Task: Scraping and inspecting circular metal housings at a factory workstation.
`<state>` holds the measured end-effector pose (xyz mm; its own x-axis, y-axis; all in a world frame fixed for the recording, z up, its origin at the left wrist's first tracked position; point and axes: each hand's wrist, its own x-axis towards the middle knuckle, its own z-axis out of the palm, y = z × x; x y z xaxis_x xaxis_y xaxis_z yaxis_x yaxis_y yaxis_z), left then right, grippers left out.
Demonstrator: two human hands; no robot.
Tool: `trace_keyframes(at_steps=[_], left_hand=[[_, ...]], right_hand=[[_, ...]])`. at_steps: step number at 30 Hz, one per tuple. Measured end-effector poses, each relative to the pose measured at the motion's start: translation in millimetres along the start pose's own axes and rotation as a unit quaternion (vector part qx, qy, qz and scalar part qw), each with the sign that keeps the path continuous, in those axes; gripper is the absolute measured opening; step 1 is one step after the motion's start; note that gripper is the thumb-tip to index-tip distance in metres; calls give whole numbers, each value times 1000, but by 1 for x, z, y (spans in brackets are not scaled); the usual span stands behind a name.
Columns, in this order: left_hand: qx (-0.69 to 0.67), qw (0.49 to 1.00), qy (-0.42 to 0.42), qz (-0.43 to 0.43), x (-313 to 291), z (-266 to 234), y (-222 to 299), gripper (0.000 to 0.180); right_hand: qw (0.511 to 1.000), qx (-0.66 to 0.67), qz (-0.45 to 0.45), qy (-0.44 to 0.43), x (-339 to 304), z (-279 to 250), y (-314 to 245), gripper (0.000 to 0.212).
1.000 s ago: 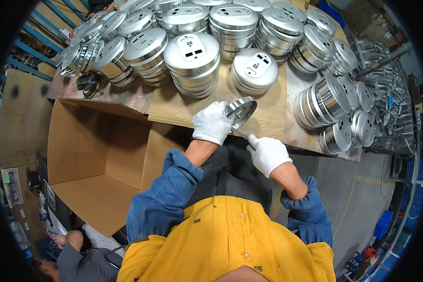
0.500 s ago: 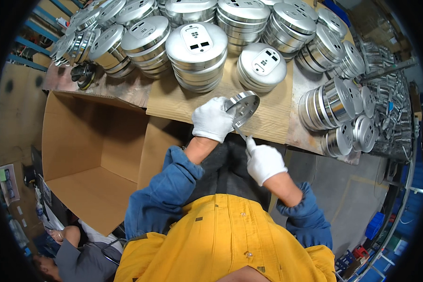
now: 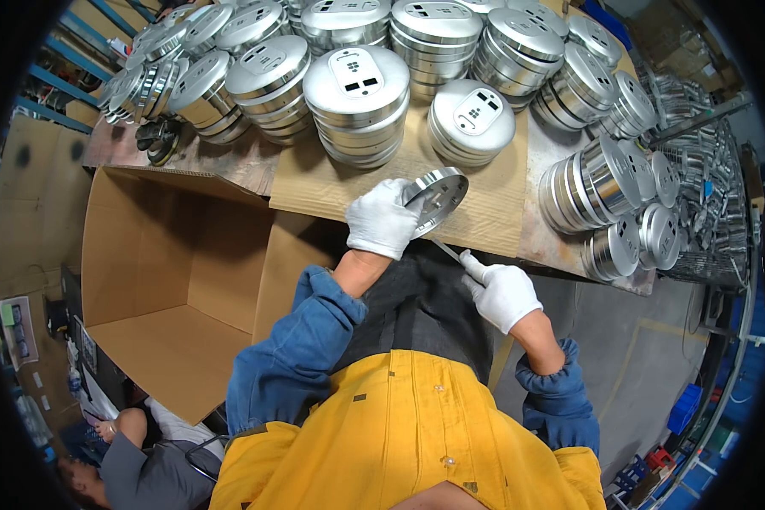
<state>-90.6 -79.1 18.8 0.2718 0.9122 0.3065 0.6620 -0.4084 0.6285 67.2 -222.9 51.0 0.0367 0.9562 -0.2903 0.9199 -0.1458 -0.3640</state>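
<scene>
My left hand (image 3: 381, 219), in a white glove, grips the rim of a round silver metal cover (image 3: 442, 201) near the table's front edge. The cover is tilted, with its hollow inner side and cutouts showing. My gloved right hand (image 3: 503, 297) is closed on a thin flat metal tool (image 3: 445, 250) that looks like a file. Its tip lies close below the cover's lower rim; whether they touch I cannot tell. The tool's handle is hidden in the glove. Past my hands stand a tall stack of covers (image 3: 359, 110) and a shorter stack (image 3: 471, 123).
More stacked covers (image 3: 608, 183) crowd the table's back and right. Cardboard (image 3: 314, 183) lies on the tabletop. An open cardboard box (image 3: 157, 331) stands at left. A small dark tool (image 3: 160, 140) rests at the table's left. A person (image 3: 149, 459) is at lower left.
My right hand has moved right and slightly down, drawing the tool back from the cover's lower rim. My left hand keeps hold of the cover, almost in place.
</scene>
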Motion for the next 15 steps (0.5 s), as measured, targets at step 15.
trace_keyframes(at_steps=[15], left_hand=[[-8,999,9,34,-5,0,0,16]], right_hand=[[994,-92,-21,-58,27,-23,-29,28]])
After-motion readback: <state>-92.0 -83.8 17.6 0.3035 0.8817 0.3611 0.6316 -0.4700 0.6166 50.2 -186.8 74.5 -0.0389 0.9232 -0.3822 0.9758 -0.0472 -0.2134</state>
